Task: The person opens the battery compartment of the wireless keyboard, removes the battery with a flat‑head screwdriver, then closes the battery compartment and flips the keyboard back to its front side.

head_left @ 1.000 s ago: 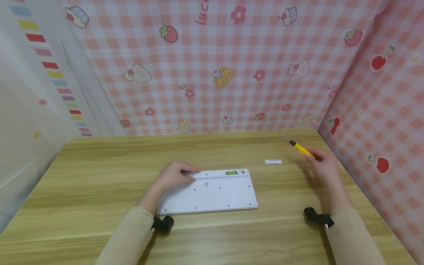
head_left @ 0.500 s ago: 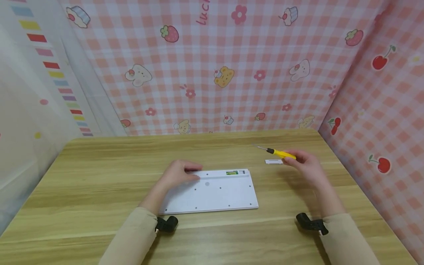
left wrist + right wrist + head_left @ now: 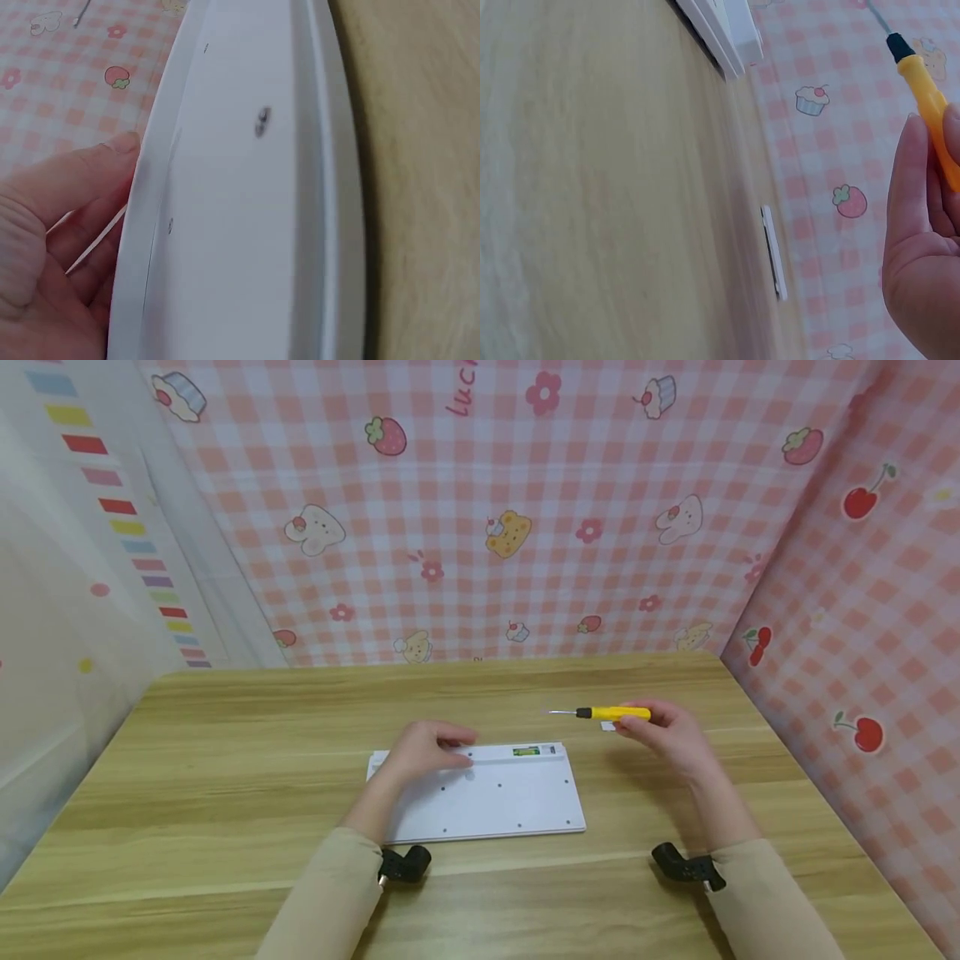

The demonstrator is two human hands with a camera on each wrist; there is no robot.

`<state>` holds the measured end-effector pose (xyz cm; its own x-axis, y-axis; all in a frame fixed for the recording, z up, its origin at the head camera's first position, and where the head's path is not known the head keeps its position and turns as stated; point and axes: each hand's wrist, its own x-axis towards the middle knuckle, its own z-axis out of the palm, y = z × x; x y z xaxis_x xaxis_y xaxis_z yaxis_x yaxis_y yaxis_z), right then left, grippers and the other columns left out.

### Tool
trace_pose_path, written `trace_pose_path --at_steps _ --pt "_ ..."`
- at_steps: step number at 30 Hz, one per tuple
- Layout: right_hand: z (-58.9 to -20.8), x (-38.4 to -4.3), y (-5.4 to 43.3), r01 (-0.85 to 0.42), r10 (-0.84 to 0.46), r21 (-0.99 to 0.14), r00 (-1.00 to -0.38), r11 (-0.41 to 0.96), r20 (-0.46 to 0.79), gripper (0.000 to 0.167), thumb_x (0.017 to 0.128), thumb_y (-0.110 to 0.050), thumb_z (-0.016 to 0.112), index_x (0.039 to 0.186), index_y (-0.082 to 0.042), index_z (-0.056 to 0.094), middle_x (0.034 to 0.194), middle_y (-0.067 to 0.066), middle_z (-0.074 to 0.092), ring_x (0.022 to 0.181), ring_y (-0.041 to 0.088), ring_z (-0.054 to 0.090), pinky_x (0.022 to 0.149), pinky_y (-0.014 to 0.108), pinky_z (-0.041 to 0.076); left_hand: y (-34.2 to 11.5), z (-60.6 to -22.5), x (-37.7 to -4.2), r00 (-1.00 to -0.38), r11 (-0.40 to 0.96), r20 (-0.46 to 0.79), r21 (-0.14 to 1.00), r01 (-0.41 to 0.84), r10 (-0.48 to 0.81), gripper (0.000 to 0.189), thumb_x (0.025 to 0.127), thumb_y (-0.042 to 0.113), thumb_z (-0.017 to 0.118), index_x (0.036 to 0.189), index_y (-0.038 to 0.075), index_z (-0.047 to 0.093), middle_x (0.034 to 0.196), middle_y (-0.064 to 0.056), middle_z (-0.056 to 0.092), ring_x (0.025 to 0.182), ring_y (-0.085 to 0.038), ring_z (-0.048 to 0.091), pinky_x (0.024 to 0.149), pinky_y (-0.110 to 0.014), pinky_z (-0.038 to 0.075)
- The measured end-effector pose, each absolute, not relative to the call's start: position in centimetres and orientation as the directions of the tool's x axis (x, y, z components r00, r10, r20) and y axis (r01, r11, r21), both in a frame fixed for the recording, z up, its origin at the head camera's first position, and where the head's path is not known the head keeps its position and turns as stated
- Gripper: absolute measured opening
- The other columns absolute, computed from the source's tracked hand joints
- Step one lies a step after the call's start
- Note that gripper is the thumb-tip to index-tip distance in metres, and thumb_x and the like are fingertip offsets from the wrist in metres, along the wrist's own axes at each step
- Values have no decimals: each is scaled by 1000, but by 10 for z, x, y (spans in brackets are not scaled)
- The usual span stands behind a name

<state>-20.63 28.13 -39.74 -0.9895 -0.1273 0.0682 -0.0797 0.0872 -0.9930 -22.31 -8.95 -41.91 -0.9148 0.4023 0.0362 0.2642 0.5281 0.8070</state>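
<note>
A white keyboard (image 3: 487, 802) lies face down on the wooden table in the head view, its screw-dotted underside up. In its battery bay, near the far right corner, sits a green battery (image 3: 527, 751). My left hand (image 3: 427, 750) is at the far edge, thumb over the raised strip and fingers reaching past it; the left wrist view shows the thumb tip right at the rim. My right hand (image 3: 670, 737) holds a screwdriver (image 3: 621, 713) by its yellow handle, the shaft pointing left above the table. Behind it lies a small white battery cover (image 3: 607, 726), partly hidden.
A pink checked cloth (image 3: 480, 593) hangs along the back of the table (image 3: 225, 777), with another (image 3: 870, 652) on the right side. A black camera mount (image 3: 405, 864) is on the left wrist, another (image 3: 688, 867) on the right.
The right hand has moved left with the screwdriver, whose shaft has swung from up-left to nearly level. My left hand has slid right along the far edge while the keyboard stays put.
</note>
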Motion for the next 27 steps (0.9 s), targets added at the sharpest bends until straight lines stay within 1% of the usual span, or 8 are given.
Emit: trace_pose_path --at_steps 5,8,10,13,16,20,23,27 --pt "-400 -207 275 -39 -138 -996 -989 -86 50 15 95 1 62 105 -8 70 100 1 67 92 11 69 85 24 54 -86 -422 -225 -923 518 28 821 241 384 32 79 7 83 111 7 77 110 -5 73 100 -19 66 88 -34 53" --pt "-400 -207 272 -33 -142 -988 -988 -150 55 16 96 2 61 104 -8 70 102 3 66 94 13 68 87 25 53 -84 -423 -225 -930 529 24 817 230 367 30 79 8 83 108 10 78 110 -3 73 102 -18 67 88 -34 53" --pt "-400 -208 270 -39 -139 -987 -988 -158 61 13 96 1 61 106 -5 68 103 4 66 96 13 68 88 26 53 -84 -423 -224 -934 535 21 815 222 356 28 79 9 83 107 11 79 109 -2 74 102 -17 67 88 -34 53" --pt "-400 -209 267 -68 -121 -995 -990 -74 77 20 97 -3 61 114 8 62 104 3 65 95 12 68 87 26 54 -83 -423 -223 -940 540 5 817 200 340 27 79 9 83 105 13 79 107 -1 74 100 -16 67 88 -35 53" --pt "-399 -211 263 -112 -96 -990 -990 89 103 33 99 -9 60 121 15 55 105 4 64 93 10 67 86 25 54 -83 -422 -223 -945 546 -8 818 183 328 26 79 10 83 104 15 80 105 0 74 100 -15 67 89 -35 52" --pt "-395 -212 258 -168 -93 -951 -985 259 149 33 100 -12 60 120 14 57 109 16 64 90 9 67 84 24 55 -83 -422 -223 -948 549 -18 819 169 318 25 79 11 84 103 16 80 105 2 74 100 -15 67 90 -35 52" --pt "-393 -211 255 -203 -116 -929 -978 308 175 29 100 -10 60 117 13 59 112 25 63 89 10 67 83 24 55 -83 -423 -223 -948 546 -26 822 160 318 26 79 12 84 103 17 80 106 2 74 101 -15 67 90 -36 52" --pt "-390 -212 253 -232 -158 -909 -970 346 187 26 99 -8 60 116 12 60 113 25 63 90 11 66 84 30 56 -83 -423 -223 -948 554 -33 817 157 318 26 79 12 84 103 18 80 107 2 74 101 -15 67 90 -36 52"
